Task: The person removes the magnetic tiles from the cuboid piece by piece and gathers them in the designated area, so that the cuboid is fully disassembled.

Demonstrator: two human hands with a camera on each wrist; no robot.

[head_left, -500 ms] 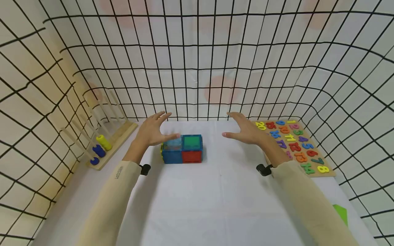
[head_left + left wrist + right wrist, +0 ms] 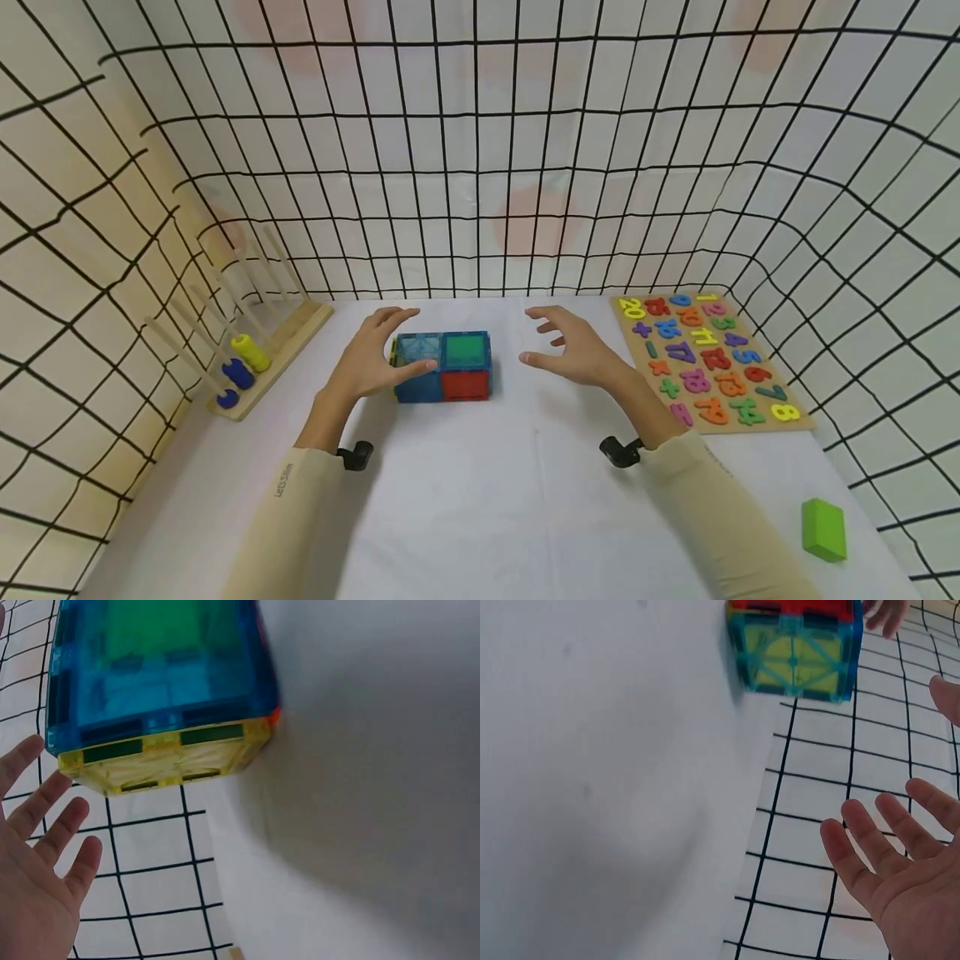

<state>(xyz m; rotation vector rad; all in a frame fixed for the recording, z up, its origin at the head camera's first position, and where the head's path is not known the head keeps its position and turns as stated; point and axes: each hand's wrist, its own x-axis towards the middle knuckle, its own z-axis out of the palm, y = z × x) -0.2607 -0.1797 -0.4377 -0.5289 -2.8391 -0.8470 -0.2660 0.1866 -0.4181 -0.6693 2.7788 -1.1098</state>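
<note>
A box built of see-through magnetic tiles (image 2: pixel 467 383) stands on the white table, with blue and red tiles in front and blue and green on top. My left hand (image 2: pixel 369 358) hovers at its left end, fingers spread, the thumb overlapping the box in the head view. In the left wrist view the yellow end tile (image 2: pixel 161 761) lies near the fingertips. To the right of the box my right hand (image 2: pixel 573 346) is held in the air, fingers loosely bent and holding nothing. A teal-framed end tile (image 2: pixel 793 660) faces it in the right wrist view.
A wooden number board (image 2: pixel 656 387) lies at the right. A peg stand (image 2: pixel 281 354) with yellow and blue pieces (image 2: pixel 238 372) stands at the left. A green block (image 2: pixel 823 530) sits near the right front. Black wire mesh (image 2: pixel 480 173) encloses the table's back and sides.
Both hands have come lower and nearer the person, the right one also shifting left toward the box. More of the number board and green block shows. The box stays put.
</note>
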